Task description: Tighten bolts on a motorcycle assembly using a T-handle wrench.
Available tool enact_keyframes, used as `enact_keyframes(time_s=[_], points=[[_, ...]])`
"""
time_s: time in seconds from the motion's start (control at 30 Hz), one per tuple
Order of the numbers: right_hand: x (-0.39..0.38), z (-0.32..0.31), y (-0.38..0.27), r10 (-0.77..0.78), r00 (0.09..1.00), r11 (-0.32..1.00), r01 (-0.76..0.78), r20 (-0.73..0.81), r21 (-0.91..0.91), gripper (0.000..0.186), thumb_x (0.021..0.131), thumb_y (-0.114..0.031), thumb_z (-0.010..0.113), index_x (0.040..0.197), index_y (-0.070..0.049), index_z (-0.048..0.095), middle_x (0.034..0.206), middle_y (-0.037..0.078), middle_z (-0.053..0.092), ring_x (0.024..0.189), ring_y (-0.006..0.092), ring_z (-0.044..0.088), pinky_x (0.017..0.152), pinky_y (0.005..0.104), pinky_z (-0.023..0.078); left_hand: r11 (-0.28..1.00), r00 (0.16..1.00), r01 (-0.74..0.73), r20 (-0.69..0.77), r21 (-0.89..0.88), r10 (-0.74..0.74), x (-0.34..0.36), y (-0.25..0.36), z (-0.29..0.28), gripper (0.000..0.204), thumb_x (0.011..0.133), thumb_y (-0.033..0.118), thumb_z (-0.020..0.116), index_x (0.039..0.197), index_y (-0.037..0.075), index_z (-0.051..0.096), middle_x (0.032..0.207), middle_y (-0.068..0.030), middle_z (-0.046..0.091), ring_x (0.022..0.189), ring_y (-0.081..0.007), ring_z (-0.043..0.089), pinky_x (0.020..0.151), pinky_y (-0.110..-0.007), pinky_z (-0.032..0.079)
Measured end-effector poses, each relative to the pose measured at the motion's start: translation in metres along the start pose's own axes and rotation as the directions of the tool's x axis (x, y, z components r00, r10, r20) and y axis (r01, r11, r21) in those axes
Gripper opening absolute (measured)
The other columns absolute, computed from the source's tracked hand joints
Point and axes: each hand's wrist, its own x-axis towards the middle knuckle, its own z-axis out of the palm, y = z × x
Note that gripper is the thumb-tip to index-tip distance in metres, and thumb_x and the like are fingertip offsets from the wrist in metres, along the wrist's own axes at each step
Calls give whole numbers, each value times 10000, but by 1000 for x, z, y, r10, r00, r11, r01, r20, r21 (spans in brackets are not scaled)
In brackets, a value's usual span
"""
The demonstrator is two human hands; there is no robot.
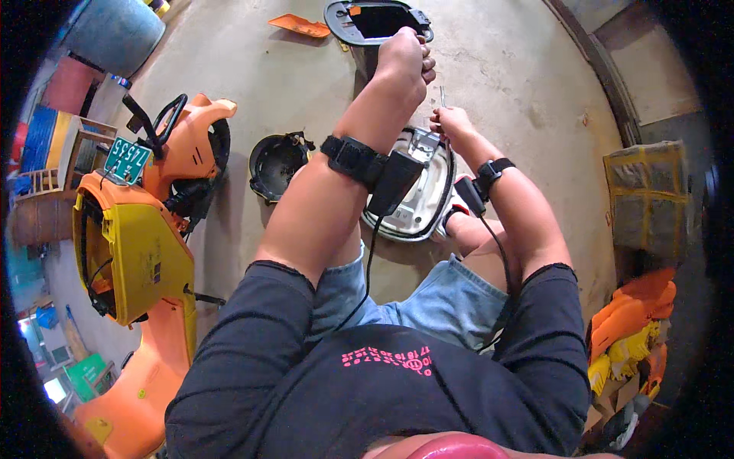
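Bare concrete floor (520, 69) spreads around us, with a half-stripped orange scooter (145, 252) standing at our left and a black round housing (275, 162) lying beside it. Between our knees lies a white panel (420, 200) with a metal bracket at its top — it lies flat, its long axis running away from us toward a dark framed cover (375, 23) farther out. Our left hand (405, 60) is closed in a fist, raised above the panel. Our right hand (453, 122) pinches a thin screwdriver (442, 96), held nearly upright, tip down at the bracket. We judge the stripping well along — body parts already lie loose on the floor, including an orange shard (300, 26) — while the bracket is not yet off the panel.
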Motion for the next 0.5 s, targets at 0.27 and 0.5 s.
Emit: enact_keyframes(time_s=[0.27,0.5], points=[[-1,-1,1,-66,997,998,66,33,5,132,904,-185,480,928,-73,546,724,7,558,536,109,519,417,270,350,998,997,-20,-70,-52,17,2,0,0,122,853,192,366,777,107,409,534,20,327,397,-103,284,381,-263,205],[-7,-1,0,-31,999,991,25,44,130,151,898,-183,490,974,-63,541,755,20,570,558,113,533,418,257,364,996,994,-31,-102,-78,23,-3,10,-3,100,868,150,375,775,116,384,538,32,305,417,-101,290,378,-261,220]])
